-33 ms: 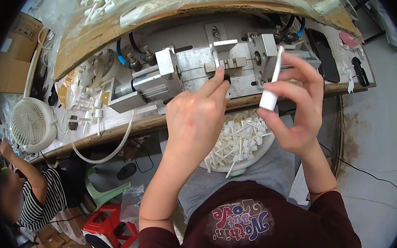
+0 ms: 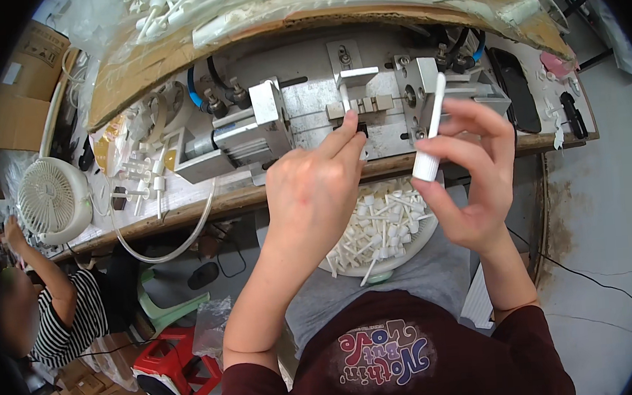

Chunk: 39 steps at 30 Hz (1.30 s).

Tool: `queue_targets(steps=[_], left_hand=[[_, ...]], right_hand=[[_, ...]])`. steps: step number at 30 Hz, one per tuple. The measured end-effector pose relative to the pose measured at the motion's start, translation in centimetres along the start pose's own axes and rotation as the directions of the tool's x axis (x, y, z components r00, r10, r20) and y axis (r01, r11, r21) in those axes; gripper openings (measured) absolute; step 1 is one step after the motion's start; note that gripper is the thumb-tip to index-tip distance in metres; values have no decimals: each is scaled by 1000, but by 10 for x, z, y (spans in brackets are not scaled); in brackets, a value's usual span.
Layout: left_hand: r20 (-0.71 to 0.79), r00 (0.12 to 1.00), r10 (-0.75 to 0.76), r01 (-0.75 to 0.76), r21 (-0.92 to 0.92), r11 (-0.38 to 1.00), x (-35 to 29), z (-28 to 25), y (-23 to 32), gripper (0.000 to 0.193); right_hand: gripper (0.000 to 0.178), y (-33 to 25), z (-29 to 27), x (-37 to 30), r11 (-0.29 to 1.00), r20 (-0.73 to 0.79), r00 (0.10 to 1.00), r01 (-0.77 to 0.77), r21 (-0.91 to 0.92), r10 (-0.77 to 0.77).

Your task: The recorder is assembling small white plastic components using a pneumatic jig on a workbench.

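Observation:
My left hand [image 2: 314, 186] reaches over the metal fixture, index and middle fingers stretched out. Its index fingertip touches the lower end of a slim white rod [image 2: 345, 97] lying across a small notched block [image 2: 379, 103]. The thumb is out of sight. Right of it, my right hand [image 2: 474, 177] pinches a white ribbed cap with a long rod [image 2: 426, 163] between thumb and fingers, rod pointing up. Below both hands, a round white basin [image 2: 425, 239] full of similar white capped pieces [image 2: 379, 226] rests on my lap, partly covered by my left hand.
Metal cylinder units [image 2: 268, 112] flank the block. Cardboard [image 2: 244, 43] overhangs them, carrying bagged white parts. On the bench are a white fan [image 2: 52, 196], a black phone [image 2: 513, 89] and a clear hose [image 2: 179, 251]. Another person [image 2: 65, 310] sits at the left near a red stool [image 2: 173, 365].
The capped rod in my right hand has tipped slightly more upright. My left hand stays almost in place, its fingertip on the white rod.

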<state>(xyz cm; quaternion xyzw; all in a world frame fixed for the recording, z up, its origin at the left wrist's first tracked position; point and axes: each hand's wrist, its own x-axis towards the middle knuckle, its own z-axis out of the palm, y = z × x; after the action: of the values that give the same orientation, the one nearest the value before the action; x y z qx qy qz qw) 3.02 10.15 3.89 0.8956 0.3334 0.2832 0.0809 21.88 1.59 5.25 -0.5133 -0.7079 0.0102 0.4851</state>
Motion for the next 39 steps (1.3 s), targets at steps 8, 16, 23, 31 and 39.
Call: queue_targets(steps=[8,16,23,31,39], left_hand=[[-183,982,47,-84,-201,976,53,-47,-19,21],[-265,960,95,-62,129,990,166,-56,-78,26],[-176,984,34,10,243,970,197,-27,-115,29],[-94,988,-126,89,-321,943,148,-66,-64,30],[-151,987,63,-104,-282,954,48,-76,-12,29]], right_hand=[[30,-4,6,1,998,75,997,-23,-52,27],[28,-1,33,8,932,290,953,178,-315,-84],[15,-2,42,29,901,391,916,243,-358,-92],[20,2,32,35,925,505,863,200,-322,-10],[15,47,-34,158,934,-7,988,143,-327,-154]])
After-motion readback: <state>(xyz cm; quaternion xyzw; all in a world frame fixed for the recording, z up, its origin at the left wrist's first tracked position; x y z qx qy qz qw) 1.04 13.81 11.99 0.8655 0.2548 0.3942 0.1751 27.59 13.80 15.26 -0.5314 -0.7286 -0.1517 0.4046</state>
